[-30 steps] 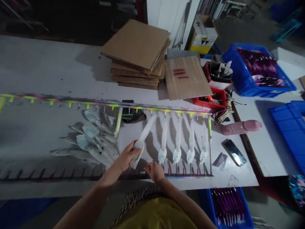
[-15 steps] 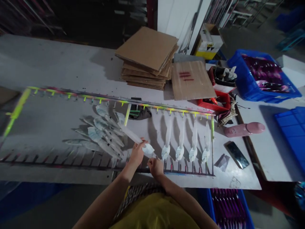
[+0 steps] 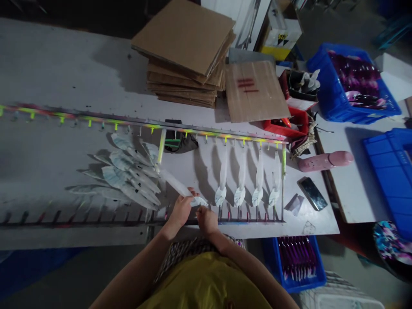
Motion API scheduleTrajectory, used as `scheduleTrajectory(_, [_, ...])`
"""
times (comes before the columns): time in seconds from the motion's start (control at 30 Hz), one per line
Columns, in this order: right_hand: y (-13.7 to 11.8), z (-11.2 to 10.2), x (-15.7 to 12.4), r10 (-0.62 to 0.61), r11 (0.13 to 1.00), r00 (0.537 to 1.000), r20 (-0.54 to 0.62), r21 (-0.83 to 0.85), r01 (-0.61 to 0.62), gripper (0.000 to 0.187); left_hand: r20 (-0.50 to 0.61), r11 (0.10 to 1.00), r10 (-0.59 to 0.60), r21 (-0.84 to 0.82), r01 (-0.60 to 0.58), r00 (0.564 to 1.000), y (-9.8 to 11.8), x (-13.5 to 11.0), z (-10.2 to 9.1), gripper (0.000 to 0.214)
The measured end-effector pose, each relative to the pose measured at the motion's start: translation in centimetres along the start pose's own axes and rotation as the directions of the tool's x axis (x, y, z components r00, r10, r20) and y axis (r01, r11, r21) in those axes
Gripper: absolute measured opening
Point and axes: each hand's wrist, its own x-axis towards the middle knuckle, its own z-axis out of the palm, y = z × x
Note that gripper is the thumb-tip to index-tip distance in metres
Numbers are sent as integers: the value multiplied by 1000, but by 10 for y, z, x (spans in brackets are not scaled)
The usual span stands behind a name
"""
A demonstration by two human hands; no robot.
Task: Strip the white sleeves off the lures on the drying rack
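My left hand [image 3: 182, 210] is shut on a long white feather [image 3: 175, 183], gripping it near its rounded, pale end. That end pokes out to the right of the hand. My right hand [image 3: 207, 221] sits just beside it, fingertips bunched against the feather's end. Several similar feathers [image 3: 240, 180] hang in a row from a long metal rack [image 3: 206, 136] with neon-tipped pegs, to the right of my hands. A loose heap of feathers [image 3: 125, 171] lies on the white table [image 3: 58, 77] to the left.
A stack of cardboard sheets [image 3: 183, 56] and a marked cardboard sheet [image 3: 254, 90] lie beyond the rack. Also present are a red tray [image 3: 286, 124], a pink bottle [image 3: 325, 161], a phone [image 3: 312, 193], and blue crates of purple items [image 3: 352, 83] [image 3: 296, 264].
The feather has swung from steeply tilted to nearly flat, its rounded end pointing right. My hands have drawn closer together, and the whole view has shifted with my head.
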Motion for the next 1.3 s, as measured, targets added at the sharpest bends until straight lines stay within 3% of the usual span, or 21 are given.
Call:
scheduleTrajectory(0.13, [-3,1,4,8,1000,1000,2,-8,-8,17,-19,972,-66,-229,60,998,3,-3,9,16])
scheduleTrajectory(0.3, [-2,-3,11,-72,997,997,23,-14,72,15,-14,975,-85,-205,80,996,6,3,14,18])
scheduleTrajectory(0.5, [14,1,17,-170,985,984,45,-7,170,13,87,968,-174,199,154,981,20,33,26,24])
scheduleTrajectory(0.63, [35,16,18,-232,958,963,-140,136,251,33,69,903,-157,415,115,985,25,55,40,19])
scheduleTrajectory(0.8, [45,34,22,-326,911,908,-262,171,376,28,6,833,-143,541,117,990,21,70,48,17])
scheduleTrajectory(1.1, [44,41,26,-318,920,912,-260,150,363,29,-8,719,-140,687,107,990,20,79,53,10])
scheduleTrajectory(1.3, [49,47,27,-309,913,910,-277,182,366,36,55,577,-43,816,-20,998,34,69,63,10])
